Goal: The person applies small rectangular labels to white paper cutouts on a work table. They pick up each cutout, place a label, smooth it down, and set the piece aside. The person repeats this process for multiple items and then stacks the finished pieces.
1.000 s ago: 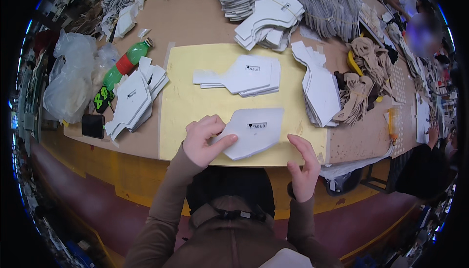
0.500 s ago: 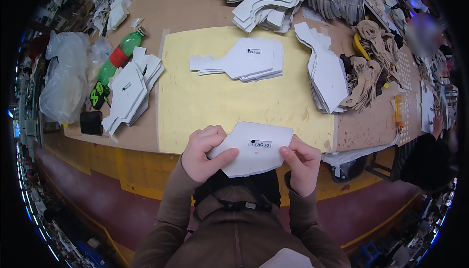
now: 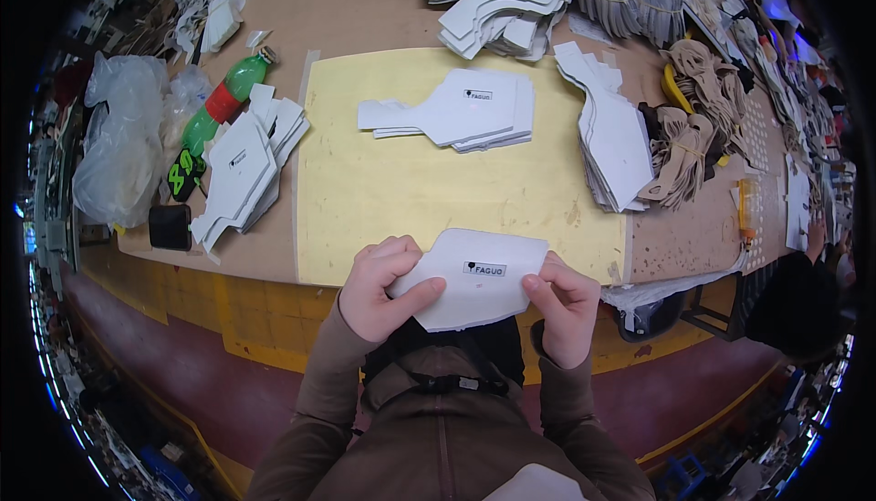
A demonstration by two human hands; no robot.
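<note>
Both hands — left point(image 3: 381, 289), right point(image 3: 564, 305) — pinched shut on a white piece point(image 3: 474, 277), lifted off the mat point(image 3: 383, 191) for a close look.

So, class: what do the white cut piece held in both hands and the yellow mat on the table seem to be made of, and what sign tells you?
White cut piece: looks like thin, matte sheet, perhaps stiffened fabric or card; it curves between the left hand and right hand without creasing. Yellow mat: probably a plastic or rubber cutting sheet; flat, dull, scuffed with dark marks.
</note>
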